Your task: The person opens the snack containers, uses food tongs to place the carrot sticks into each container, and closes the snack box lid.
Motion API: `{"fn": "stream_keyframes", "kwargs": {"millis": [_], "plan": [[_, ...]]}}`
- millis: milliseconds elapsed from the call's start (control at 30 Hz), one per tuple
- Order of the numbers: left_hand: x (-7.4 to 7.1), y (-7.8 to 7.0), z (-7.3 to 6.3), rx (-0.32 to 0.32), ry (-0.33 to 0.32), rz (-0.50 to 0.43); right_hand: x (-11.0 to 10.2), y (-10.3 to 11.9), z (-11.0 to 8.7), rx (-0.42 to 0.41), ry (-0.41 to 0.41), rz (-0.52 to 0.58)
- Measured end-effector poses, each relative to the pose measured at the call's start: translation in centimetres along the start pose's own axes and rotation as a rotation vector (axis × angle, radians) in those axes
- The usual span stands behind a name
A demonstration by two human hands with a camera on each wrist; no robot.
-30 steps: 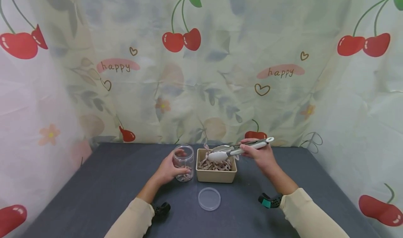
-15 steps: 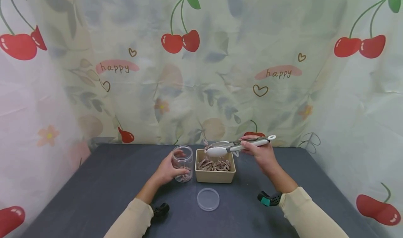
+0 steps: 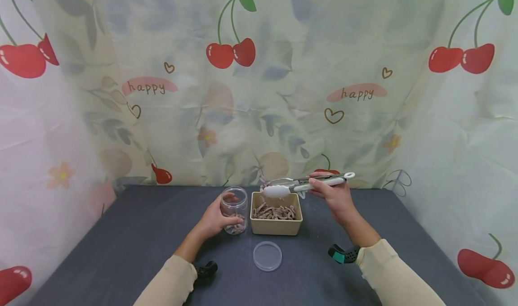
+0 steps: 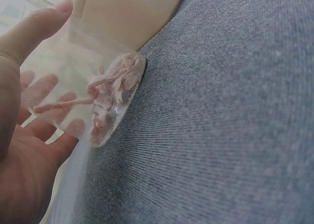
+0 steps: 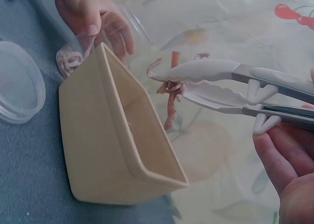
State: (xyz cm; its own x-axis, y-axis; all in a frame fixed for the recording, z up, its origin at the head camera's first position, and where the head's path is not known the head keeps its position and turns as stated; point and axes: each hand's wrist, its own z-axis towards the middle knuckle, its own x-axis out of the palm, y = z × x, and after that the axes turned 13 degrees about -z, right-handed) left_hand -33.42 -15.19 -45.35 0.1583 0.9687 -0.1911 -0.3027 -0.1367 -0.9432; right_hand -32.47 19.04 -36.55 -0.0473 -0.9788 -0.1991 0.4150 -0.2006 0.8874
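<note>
My left hand is wrapped around a clear jar standing on the table, thumb in front and fingers behind. Several pinkish-brown dried strips lie at its bottom, and one leans up the wall. In my right hand are white-tipped tongs, their tips pinched on a small bunch of strips. They hang above the back of a beige rectangular bin, just right of the jar. More strips fill the bin's lower part.
A round translucent lid lies flat in front of the bin. The dark table carries everything. A patterned curtain hangs behind and at both sides. Black straps are at the wrists.
The tongs have risen out of the bin with a bunch of strips and shifted slightly left toward the jar. My left hand and the jar have stayed in place.
</note>
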Motion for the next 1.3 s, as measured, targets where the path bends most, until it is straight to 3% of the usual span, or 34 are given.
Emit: {"fn": "stream_keyframes", "kwargs": {"millis": [200, 600, 900, 967, 1100, 1200, 1300], "plan": [[-0.3, 1.6, 0.7, -0.001, 0.002, 0.017, 0.7, 0.6, 0.4, -0.004, -0.001, 0.051], [-0.3, 1.4, 0.6, 0.008, -0.006, 0.019, 3.0, 2.4, 1.2, -0.058, 0.014, 0.139], [-0.3, 1.5, 0.7, 0.014, 0.002, 0.000, 5.1, 3.2, 1.8, -0.053, 0.044, 0.174], [-0.2, 1.2, 0.5, 0.020, 0.001, -0.006, 5.5, 3.3, 1.8, -0.048, 0.053, 0.167], [0.0, -0.9, -0.3, 0.012, 0.009, 0.008, 6.2, 3.4, 1.7, -0.031, 0.069, 0.158], [0.0, -0.7, -0.1, -0.004, 0.006, 0.026, 6.6, 3.4, 1.6, -0.018, 0.081, 0.154], [-0.2, 0.9, 0.4, -0.004, -0.012, 0.018, 6.9, 3.3, 1.7, -0.014, 0.097, 0.144]]}}
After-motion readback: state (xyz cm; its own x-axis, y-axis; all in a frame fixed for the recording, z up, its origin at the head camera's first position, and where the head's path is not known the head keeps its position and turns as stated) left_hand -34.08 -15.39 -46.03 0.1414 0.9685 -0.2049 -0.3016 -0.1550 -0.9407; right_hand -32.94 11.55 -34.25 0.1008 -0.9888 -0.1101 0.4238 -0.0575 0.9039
